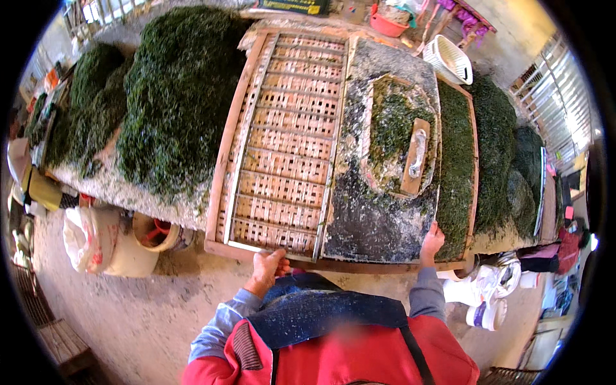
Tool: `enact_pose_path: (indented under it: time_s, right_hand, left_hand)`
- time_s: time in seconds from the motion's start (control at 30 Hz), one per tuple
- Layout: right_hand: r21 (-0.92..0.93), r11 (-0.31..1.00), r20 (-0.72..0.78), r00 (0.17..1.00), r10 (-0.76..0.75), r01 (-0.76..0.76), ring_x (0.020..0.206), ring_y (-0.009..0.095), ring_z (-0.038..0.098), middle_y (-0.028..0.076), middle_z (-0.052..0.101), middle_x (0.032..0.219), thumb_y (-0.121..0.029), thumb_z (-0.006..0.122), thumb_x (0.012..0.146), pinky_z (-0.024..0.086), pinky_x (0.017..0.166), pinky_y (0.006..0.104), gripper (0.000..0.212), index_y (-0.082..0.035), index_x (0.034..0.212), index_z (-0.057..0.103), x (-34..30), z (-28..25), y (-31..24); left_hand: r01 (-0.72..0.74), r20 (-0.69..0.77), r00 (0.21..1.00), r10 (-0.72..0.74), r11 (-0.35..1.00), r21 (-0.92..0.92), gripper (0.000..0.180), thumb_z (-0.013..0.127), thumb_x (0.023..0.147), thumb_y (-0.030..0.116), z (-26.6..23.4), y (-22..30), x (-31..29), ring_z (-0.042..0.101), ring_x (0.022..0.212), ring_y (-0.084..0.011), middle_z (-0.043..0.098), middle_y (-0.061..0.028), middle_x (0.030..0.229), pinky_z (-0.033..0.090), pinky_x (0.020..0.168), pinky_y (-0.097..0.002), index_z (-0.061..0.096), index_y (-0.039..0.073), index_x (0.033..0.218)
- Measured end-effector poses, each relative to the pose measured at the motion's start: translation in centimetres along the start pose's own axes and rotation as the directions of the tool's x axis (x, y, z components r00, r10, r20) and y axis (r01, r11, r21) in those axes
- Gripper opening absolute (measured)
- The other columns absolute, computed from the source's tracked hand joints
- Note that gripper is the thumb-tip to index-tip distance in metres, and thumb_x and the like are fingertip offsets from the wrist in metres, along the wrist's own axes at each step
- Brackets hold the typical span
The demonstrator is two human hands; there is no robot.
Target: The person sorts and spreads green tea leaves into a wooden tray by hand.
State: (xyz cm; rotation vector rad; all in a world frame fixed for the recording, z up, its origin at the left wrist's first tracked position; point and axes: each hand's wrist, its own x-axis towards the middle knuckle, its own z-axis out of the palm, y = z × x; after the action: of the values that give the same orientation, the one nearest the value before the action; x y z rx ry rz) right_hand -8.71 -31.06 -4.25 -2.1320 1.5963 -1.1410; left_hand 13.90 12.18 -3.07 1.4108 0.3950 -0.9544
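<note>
My left hand (266, 269) is closed on the near edge of a metal slatted frame (280, 154), which lies over a woven tray in a wooden surround (221, 163). Beside it lies a dark, crusted board (359, 228), its near right corner pinched in my right hand (432, 242). Shredded green leaf material (389, 114) sits within the board's pale, many-sided opening. On that rests a wooden block with a handle (416, 157). Right of the board, a layer of green shreds (454, 173) fills part of the wooden-framed tray. The undersides of both my grips are hidden.
Large dark green heaps (179, 90) rise to the left, and another heap (491, 147) stands to the right. A white basket (448, 59) and a red basin (387, 24) are at the back. Buckets (156, 232) and sacks (90, 239) stand below the work surface's front edge.
</note>
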Motion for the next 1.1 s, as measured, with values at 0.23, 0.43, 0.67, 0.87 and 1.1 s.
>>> enact_pose_path:
  time_s: [0.23, 0.43, 0.67, 0.87, 1.1]
  right_hand:
    - [0.037, 0.997, -0.039, 0.997, -0.073, 0.074, 0.048, 0.036, 0.047, 0.022, 0.052, 0.056, -0.033, 0.054, 0.085, 0.036, 0.050, 0.0457, 0.044, 0.004, 0.062, 0.056, 0.6, -0.9, 0.2]
    - [0.046, 0.998, 0.067, 0.997, -0.048, 0.045, 0.047, 0.030, 0.048, 0.021, 0.051, 0.055, -0.032, 0.052, 0.087, 0.037, 0.049, 0.0439, 0.042, 0.003, 0.064, 0.059, 1.7, -1.1, 0.9]
    - [-0.280, 0.917, 0.022, 0.956, -0.291, 0.285, 0.058, 0.034, 0.056, 0.017, 0.058, 0.066, -0.027, 0.055, 0.087, 0.043, 0.052, 0.0430, 0.032, -0.002, 0.068, 0.061, 0.5, -1.8, 0.7]
    - [0.139, 0.819, -0.016, 0.828, -0.561, 0.557, 0.075, 0.027, 0.057, 0.012, 0.056, 0.089, 0.000, 0.058, 0.082, 0.047, 0.066, 0.0341, 0.010, -0.001, 0.090, 0.063, -0.1, -2.9, -10.5]
    - [0.417, 0.607, 0.164, 0.601, -0.782, 0.677, 0.079, 0.028, 0.060, 0.013, 0.055, 0.096, -0.001, 0.058, 0.080, 0.051, 0.065, 0.0347, 0.013, -0.002, 0.093, 0.061, -6.9, 0.7, -19.6]
  left_hand:
    - [0.019, 0.001, 1.000, -0.019, 0.999, -0.029, 0.024, 0.063, 0.082, 0.018, 0.9, 0.6, 0.0, 0.057, 0.045, -0.0187, 0.062, -0.0124, 0.063, 0.045, 0.039, -0.0276, 0.060, -0.006, 0.079]
    - [-0.088, 0.009, 0.996, 0.089, 0.993, -0.081, 0.022, 0.061, 0.084, 0.017, 1.1, 0.3, -0.3, 0.055, 0.044, -0.0179, 0.059, -0.0111, 0.063, 0.045, 0.039, -0.0284, 0.059, -0.004, 0.081]
    - [-0.003, -0.030, 1.000, 0.003, 1.000, -0.015, 0.031, 0.063, 0.085, 0.026, 1.0, -0.2, 0.1, 0.055, 0.046, -0.0154, 0.061, -0.0098, 0.065, 0.045, 0.042, -0.0267, 0.060, -0.004, 0.077]
    - [0.000, 0.047, 0.999, 0.001, 0.999, -0.036, 0.035, 0.064, 0.085, 0.030, 0.5, -0.1, -0.4, 0.058, 0.051, -0.0161, 0.062, -0.0102, 0.067, 0.048, 0.047, -0.0260, 0.061, -0.005, 0.078]
    - [0.080, 0.173, 0.982, -0.083, 0.997, 0.024, 0.028, 0.065, 0.084, 0.023, -0.6, 0.5, -0.3, 0.059, 0.057, -0.0125, 0.063, -0.0083, 0.074, 0.048, 0.052, -0.0226, 0.060, -0.004, 0.087]
